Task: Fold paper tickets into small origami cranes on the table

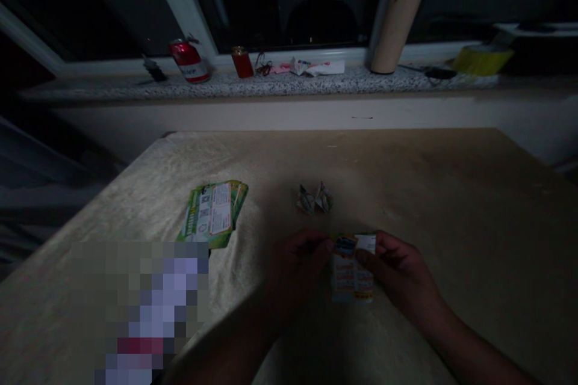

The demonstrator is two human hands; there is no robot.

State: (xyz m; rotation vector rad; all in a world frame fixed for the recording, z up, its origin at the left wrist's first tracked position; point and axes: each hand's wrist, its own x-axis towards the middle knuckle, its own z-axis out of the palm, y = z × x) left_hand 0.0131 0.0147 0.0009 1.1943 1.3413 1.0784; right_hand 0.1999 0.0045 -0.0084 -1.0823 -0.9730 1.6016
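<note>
A printed card or leaflet (353, 280) with a small picture at its top and lines of text lies between my hands. My left hand (303, 255) is closed on its upper left edge, thumb on the printed side. From the right side, my right hand (401, 267) pinches the same card, with the thumb on its face and the other fingers partly hidden behind. Just beyond the hands stand small folded paper shapes (315, 199) with pointed tips. To the left lies a fanned stack of green printed cards or leaflets (212, 213).
A pale cloth (397, 174) covers the table. Something pixelated (158, 307) fills the lower left. Along the granite windowsill (298, 85) stand a red can (189, 62), a red jar-like container (242, 62), a cardboard tube (401, 12) and a yellow object (482, 60).
</note>
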